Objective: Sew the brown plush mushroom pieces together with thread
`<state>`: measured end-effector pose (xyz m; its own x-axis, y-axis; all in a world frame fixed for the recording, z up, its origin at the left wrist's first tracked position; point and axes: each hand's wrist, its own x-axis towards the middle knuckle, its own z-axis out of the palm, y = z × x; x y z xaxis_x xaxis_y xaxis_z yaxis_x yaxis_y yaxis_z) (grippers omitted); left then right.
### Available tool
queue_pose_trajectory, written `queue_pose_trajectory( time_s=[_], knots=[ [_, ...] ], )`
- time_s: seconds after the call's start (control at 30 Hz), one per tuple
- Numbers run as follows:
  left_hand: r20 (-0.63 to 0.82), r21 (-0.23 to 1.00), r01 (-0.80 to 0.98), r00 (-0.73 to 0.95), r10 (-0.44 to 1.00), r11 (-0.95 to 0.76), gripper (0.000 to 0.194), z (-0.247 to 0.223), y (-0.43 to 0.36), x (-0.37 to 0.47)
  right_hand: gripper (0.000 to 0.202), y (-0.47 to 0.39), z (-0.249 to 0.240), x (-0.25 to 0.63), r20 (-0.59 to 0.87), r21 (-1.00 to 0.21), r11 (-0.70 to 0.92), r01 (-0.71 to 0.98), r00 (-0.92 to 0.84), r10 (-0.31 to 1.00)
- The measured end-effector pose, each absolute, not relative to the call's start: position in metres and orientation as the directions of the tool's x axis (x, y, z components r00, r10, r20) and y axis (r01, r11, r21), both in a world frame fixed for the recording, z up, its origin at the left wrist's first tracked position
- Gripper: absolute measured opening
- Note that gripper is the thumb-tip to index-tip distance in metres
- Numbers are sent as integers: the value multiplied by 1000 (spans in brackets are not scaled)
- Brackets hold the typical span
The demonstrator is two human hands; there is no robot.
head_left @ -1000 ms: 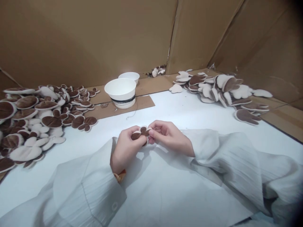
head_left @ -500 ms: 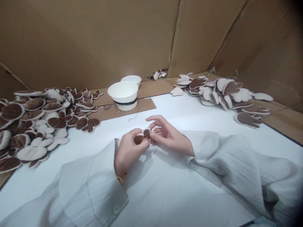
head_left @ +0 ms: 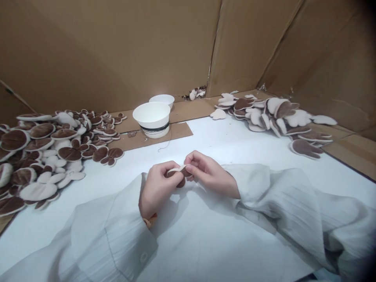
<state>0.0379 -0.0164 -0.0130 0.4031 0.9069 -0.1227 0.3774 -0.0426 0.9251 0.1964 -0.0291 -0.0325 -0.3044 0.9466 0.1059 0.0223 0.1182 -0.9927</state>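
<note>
Between my two hands is a small brown plush piece [head_left: 179,181] with a cream edge, held just above the white tabletop. My left hand [head_left: 160,186] is closed on its left side, thumb on top. My right hand [head_left: 209,172] pinches the right end between thumb and fingers, and the cream rim there is turned upward. Parts of the piece are hidden behind my fingers. A dark thread [head_left: 165,147] trails on the table beyond my hands, below a white paper bowl [head_left: 152,117] with black thread wound around it.
A heap of brown and cream plush pieces [head_left: 70,152] lies at left. Another pile of flat plush shapes [head_left: 276,111] is at right. A second white bowl [head_left: 164,98] stands behind the first. Cardboard walls [head_left: 117,51] enclose the back and right, with scraps [head_left: 197,93] in the corner.
My right fingers have curled in from a more spread pose and now pinch the plush piece. Its right part has turned, showing more of the cream edge on top.
</note>
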Motion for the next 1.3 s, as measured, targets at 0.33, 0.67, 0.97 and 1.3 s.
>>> queue_pose_trajectory(
  time_s=[0.33,0.67,0.97,1.3],
  knots=[
    [34,951,276,356,934,-140,13,-13,-19,37,20,-26,-25,200,89,-995,100,23,-284,955],
    [100,817,437,533,840,-375,8,-11,-17,32,14,-25,-21,199,-4,-999,-14,-30,-290,957],
    [177,764,470,507,844,-443,14,-14,-18,28,9,-23,-18,200,79,-996,87,15,-292,953],
    [189,738,479,528,828,-474,6,-12,-22,29,6,-26,-19,199,82,-994,97,43,-268,960]
  ],
)
